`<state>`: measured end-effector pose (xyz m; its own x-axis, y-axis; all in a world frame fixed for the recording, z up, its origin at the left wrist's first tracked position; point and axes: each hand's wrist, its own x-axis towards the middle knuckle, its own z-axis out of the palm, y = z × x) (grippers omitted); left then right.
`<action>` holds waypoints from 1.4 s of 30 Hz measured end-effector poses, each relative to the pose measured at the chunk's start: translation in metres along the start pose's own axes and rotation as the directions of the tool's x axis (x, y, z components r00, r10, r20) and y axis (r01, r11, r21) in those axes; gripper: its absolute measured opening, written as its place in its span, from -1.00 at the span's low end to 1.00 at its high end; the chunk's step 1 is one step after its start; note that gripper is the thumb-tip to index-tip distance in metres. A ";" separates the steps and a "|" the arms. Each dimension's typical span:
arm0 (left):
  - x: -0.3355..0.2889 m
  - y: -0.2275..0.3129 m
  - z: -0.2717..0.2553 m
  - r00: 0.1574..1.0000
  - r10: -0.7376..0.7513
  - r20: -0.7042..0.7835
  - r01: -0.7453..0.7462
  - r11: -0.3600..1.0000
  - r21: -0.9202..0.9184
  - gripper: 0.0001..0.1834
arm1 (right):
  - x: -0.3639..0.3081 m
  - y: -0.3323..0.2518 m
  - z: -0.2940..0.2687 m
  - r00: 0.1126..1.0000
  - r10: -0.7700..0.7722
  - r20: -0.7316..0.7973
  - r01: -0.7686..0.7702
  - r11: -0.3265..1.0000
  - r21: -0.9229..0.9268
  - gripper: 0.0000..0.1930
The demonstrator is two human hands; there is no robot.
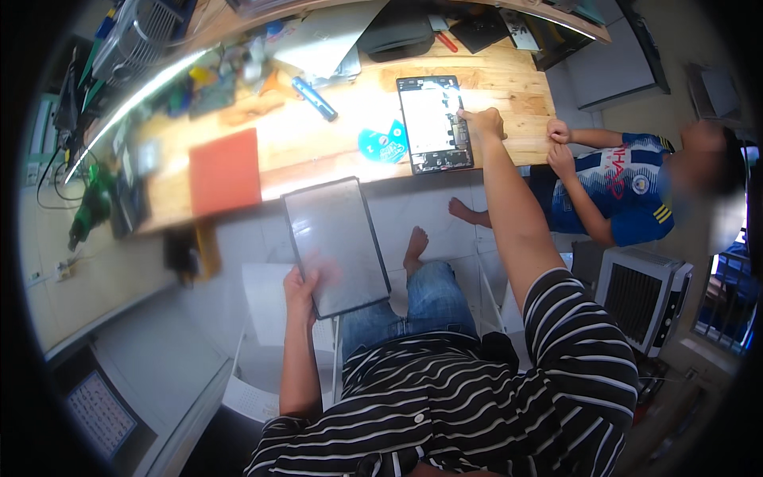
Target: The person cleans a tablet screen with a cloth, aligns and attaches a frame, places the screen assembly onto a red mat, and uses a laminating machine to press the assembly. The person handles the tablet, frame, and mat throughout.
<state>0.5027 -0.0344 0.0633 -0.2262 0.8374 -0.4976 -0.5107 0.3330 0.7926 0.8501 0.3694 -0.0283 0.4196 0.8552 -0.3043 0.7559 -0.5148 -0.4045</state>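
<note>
An opened tablet [433, 119] lies on the wooden bench, its bright battery area and circuit boards exposed inside a dark frame. At its right edge is my right hand [486, 125], with one digit laid on the rim and the other fingers curled; what lies under them is hidden. My left hand [300, 294] grips the lower left edge of a thin grey tablet-sized panel [338, 238] with a dark border. The panel is tilted over my lap, just off the bench's front edge, and does not touch the tablet.
Beside the tablet lies a blue disc-shaped card [383, 143]. A blue pen-shaped tool [315, 98] and an orange-red mat [225, 172] lie further left. Blurred clutter and a dark case [397, 36] fill the back. Another person [612, 183] rests their hands at the bench's right end.
</note>
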 end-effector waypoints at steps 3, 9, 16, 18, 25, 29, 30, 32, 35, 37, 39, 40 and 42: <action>0.003 -0.002 -0.003 1.000 0.006 -0.027 -0.007 1.000 -0.005 -0.28 | 0.009 -0.007 0.004 0.998 -0.065 -0.009 0.065 0.997 0.043 -0.42; 0.002 0.009 0.010 1.000 -0.011 0.027 0.017 0.975 -0.220 -0.31 | -0.077 -0.041 -0.074 0.924 -0.377 -0.059 0.320 0.681 0.659 -0.79; 0.022 0.041 0.045 0.997 -0.062 -0.048 0.046 0.960 -0.276 -0.39 | -0.278 -0.082 -0.146 0.626 -0.686 0.370 -0.106 0.395 0.913 -0.88; 0.032 0.051 0.058 0.993 -0.088 -0.077 0.059 0.946 -0.320 -0.36 | -0.292 -0.092 -0.147 0.601 -0.697 0.392 -0.125 0.402 0.907 -0.88; 0.045 0.083 0.069 0.994 0.076 -0.082 -0.091 0.974 -0.209 -0.31 | -0.299 -0.111 -0.067 0.789 -0.584 0.191 0.362 0.693 0.624 -0.75; 0.043 0.086 0.059 0.991 0.118 -0.058 -0.124 0.985 -0.122 -0.30 | -0.308 -0.109 -0.043 0.732 -0.676 -0.085 0.615 0.602 0.510 -0.66; 0.037 0.084 0.055 0.992 0.092 -0.083 -0.100 0.990 -0.104 -0.29 | -0.319 -0.105 -0.037 0.745 -0.665 -0.056 0.588 0.615 0.525 -0.64; 0.036 0.077 0.048 0.991 0.126 -0.040 -0.130 0.983 -0.134 -0.35 | -0.324 -0.100 -0.029 0.772 -0.633 -0.063 0.561 0.631 0.536 -0.61; 0.029 0.062 0.038 0.988 0.153 -0.014 -0.154 0.986 -0.057 -0.48 | -0.341 -0.086 -0.015 0.784 -0.610 -0.120 0.571 0.630 0.527 -0.56; 0.023 0.055 0.032 0.989 0.145 -0.007 -0.145 0.989 -0.008 -0.54 | -0.350 -0.077 -0.010 0.818 -0.564 -0.116 0.519 0.635 0.572 -0.58; 0.020 0.051 0.029 0.994 0.106 0.007 -0.106 0.994 -0.015 -0.58 | -0.355 -0.069 -0.008 0.850 -0.526 -0.040 0.390 0.576 0.718 -0.61; 0.020 0.049 0.028 0.992 0.116 0.051 -0.115 0.993 -0.019 -0.58 | -0.355 -0.066 -0.008 0.855 -0.518 0.040 0.271 0.511 0.816 -0.63; 0.018 0.050 0.028 0.988 0.096 0.117 -0.094 0.995 -0.022 -0.59 | -0.352 -0.057 -0.015 0.826 -0.518 0.220 0.091 0.509 0.856 -0.67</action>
<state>0.4967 0.0098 0.1036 -0.1754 0.9105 -0.3744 -0.5055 0.2430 0.8279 0.6669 0.0983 0.1151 -0.1559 0.9602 -0.2316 -0.0077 -0.2357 -0.9718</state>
